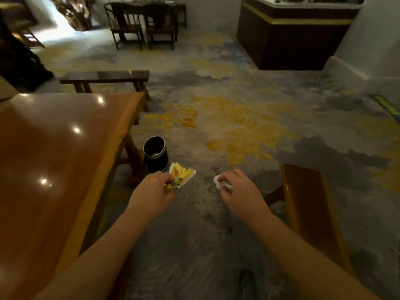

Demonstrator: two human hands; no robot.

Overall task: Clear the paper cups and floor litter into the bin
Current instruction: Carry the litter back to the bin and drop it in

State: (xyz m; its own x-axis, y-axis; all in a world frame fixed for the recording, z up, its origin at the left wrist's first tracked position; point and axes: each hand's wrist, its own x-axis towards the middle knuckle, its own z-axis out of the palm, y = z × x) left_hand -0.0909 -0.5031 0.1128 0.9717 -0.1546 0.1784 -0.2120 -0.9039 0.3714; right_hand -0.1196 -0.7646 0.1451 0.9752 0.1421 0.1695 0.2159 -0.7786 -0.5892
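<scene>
My left hand (151,191) pinches a crumpled yellow and white wrapper (181,175), held just in front of a small black bin (156,153). The bin stands on the carpet by the leg of the wooden table, its mouth open with something pale inside. My right hand (240,189) is closed around a ball of white tissue (220,184), a little to the right of the bin and nearer to me. No paper cups show in this view.
A glossy wooden table (54,152) fills the left side. A wooden bench (309,202) sits on my right, a dark bench (104,77) beyond the table. Patterned carpet (227,118) spreads ahead; chairs (142,22) and a dark counter (298,37) stand at the back.
</scene>
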